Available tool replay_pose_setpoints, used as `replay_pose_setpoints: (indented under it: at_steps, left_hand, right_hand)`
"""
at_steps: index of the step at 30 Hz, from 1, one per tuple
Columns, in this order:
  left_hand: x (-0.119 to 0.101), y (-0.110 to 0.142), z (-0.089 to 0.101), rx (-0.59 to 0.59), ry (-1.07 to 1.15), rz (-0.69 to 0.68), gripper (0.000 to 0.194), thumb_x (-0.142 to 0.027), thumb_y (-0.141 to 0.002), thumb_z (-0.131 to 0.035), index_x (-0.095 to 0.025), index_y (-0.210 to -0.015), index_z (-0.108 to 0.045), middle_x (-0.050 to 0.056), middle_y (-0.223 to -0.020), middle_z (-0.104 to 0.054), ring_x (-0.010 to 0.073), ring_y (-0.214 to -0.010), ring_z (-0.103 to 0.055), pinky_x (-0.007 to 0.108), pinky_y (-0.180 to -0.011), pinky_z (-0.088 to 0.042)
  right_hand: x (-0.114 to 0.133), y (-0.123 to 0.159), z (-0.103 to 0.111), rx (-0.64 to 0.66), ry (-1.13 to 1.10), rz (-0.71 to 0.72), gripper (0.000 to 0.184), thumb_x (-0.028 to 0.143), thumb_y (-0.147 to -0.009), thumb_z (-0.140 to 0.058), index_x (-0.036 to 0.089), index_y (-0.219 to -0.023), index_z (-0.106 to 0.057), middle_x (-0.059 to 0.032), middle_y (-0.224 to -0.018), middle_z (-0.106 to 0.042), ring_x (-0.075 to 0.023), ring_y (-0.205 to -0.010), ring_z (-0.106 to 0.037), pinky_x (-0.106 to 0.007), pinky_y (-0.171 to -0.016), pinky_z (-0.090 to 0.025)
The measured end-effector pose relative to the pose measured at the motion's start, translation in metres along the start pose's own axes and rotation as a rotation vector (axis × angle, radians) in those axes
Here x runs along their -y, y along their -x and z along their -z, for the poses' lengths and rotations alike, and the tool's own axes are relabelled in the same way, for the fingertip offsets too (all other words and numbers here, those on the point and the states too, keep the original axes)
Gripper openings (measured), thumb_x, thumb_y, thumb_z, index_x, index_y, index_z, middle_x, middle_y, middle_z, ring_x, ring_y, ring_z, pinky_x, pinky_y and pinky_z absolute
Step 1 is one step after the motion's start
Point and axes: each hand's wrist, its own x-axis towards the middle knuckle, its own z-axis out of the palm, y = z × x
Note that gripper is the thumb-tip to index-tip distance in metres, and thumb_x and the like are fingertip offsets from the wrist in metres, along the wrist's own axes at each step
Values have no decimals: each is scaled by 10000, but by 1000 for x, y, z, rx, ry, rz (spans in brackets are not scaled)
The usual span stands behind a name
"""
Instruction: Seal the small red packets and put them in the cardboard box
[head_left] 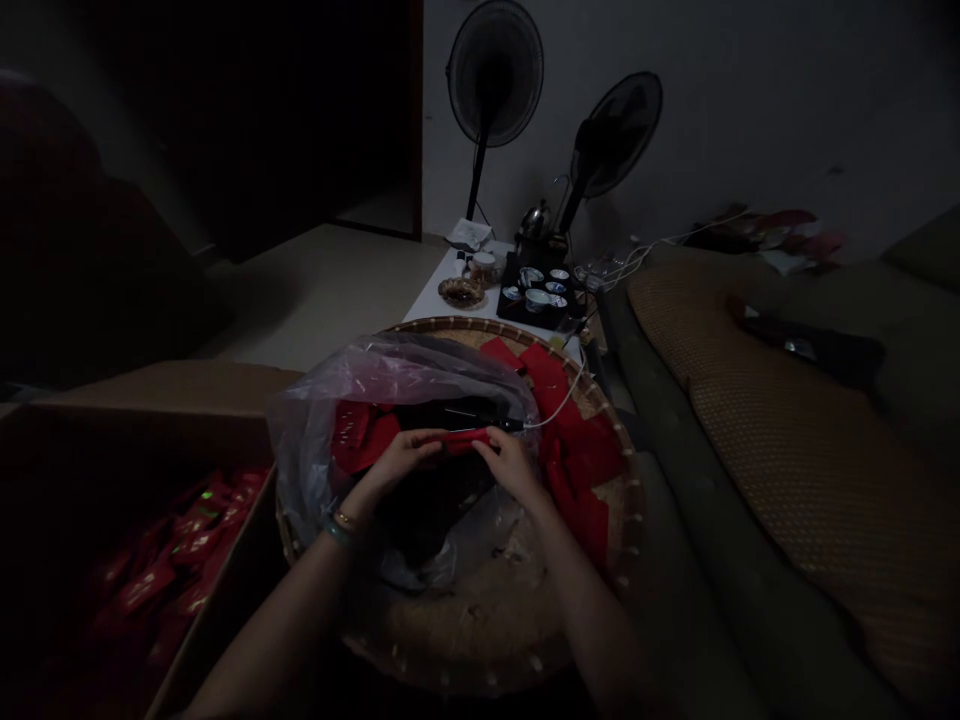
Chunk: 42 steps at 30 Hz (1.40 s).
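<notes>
Between my two hands is a small red packet (463, 438), stretched out sideways. My left hand (409, 455) pinches its left end, and my right hand (510, 465) closes on the right end. Below and around them lies an open clear plastic bag (300, 430) with dark contents (427, 515) that I cannot make out. More red packets (367, 435) lie at the bag's left side. A dark, thin tool with a white cord (512, 425) rests just behind my right fingers. Flat red pieces (581, 440) are spread along the right of the round woven tray (480, 665).
At lower left stands a cardboard box (225, 590) holding many shiny red packets (180, 550). Behind the tray, a white table (435, 285) bears a black tea tray (517, 315) with cups. Two standing fans (495, 75) are at the back. A sofa with a woven mat (787, 420) fills the right.
</notes>
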Motion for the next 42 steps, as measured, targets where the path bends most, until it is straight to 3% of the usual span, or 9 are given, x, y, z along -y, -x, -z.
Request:
replay_pose_setpoints:
  at_steps: [5, 11, 16, 19, 26, 30, 34, 37, 42]
  left_hand:
    - [-3, 7, 6, 56, 176, 45, 448, -361, -679, -700, -162, -1076, -636, 80, -1075, -650, 209, -935, -602, 343, -771, -513]
    - [-3, 11, 9, 197, -64, 34, 457, -374, -735, -624, -145, -1130, -600, 82, -1034, -670, 209, -919, -612, 344, -806, -483]
    - [-3, 25, -8, -11, -794, -399, 615, -314, -711, -648, -189, -1283, -458, 110, -1259, -546, 257, -1093, -504, 415, -938, -387]
    - [5, 34, -27, -89, -1185, -515, 644, -247, -637, -718, -195, -1238, -492, 125, -1262, -538, 305, -1100, -456, 459, -901, -387]
    - [25, 30, -27, -175, -1233, -545, 433, -132, -694, -613, -172, -1122, -560, 89, -1070, -643, 236, -931, -525, 348, -802, -452]
    - [26, 25, -19, -269, -1160, -473, 403, -169, -711, -608, -162, -1112, -573, 79, -974, -664, 228, -879, -540, 317, -743, -461]
    - [22, 23, -17, -303, -1138, -453, 427, -197, -697, -622, -150, -1117, -565, 85, -973, -656, 238, -875, -546, 326, -746, -465]
    - [17, 25, -17, -330, -1110, -462, 513, -214, -705, -620, -143, -1198, -499, 95, -1026, -636, 237, -882, -548, 333, -760, -466]
    - [17, 28, -17, -295, -1079, -546, 652, -228, -753, -584, -199, -1352, -327, 76, -1040, -610, 209, -885, -551, 326, -778, -464]
  right_hand:
    - [2, 0, -6, 249, -303, -15, 387, 422, -763, -579, 177, -1057, -629, -44, -978, -686, -200, -905, -616, -352, -845, -462]
    - [4, 0, -4, 446, -442, -159, 606, 633, -802, -406, 146, -1076, -640, -56, -1001, -686, -223, -966, -605, -422, -958, -391]
    - [7, 2, -7, 502, -400, -252, 717, 714, -785, -301, 154, -1076, -641, -63, -1030, -672, -225, -1050, -571, -412, -1007, -347]
    - [12, 7, -19, 476, -378, -232, 681, 704, -787, -311, 178, -1073, -634, -56, -1061, -656, -207, -1104, -538, -403, -1016, -343]
    - [5, 5, -16, 572, -412, -232, 501, 522, -894, -313, 159, -994, -643, -62, -956, -662, -165, -933, -603, -349, -824, -488]
    - [-5, 0, 14, 343, -34, -97, 249, 213, -858, -442, 164, -1016, -628, -75, -1031, -641, -177, -980, -582, -342, -832, -475]
    - [-3, 9, 17, 336, 608, 83, 478, 1, -742, -493, 203, -1171, -559, -103, -1216, -549, -219, -1103, -493, -366, -911, -423]
    - [3, 14, 7, 356, 877, 89, 520, 26, -791, -467, 275, -1247, -488, -106, -1237, -511, -246, -1089, -473, -356, -808, -468]
    - [11, 9, -4, 383, 980, 93, 428, 140, -795, -566, 275, -1196, -500, -120, -1091, -517, -257, -1006, -476, -305, -673, -495]
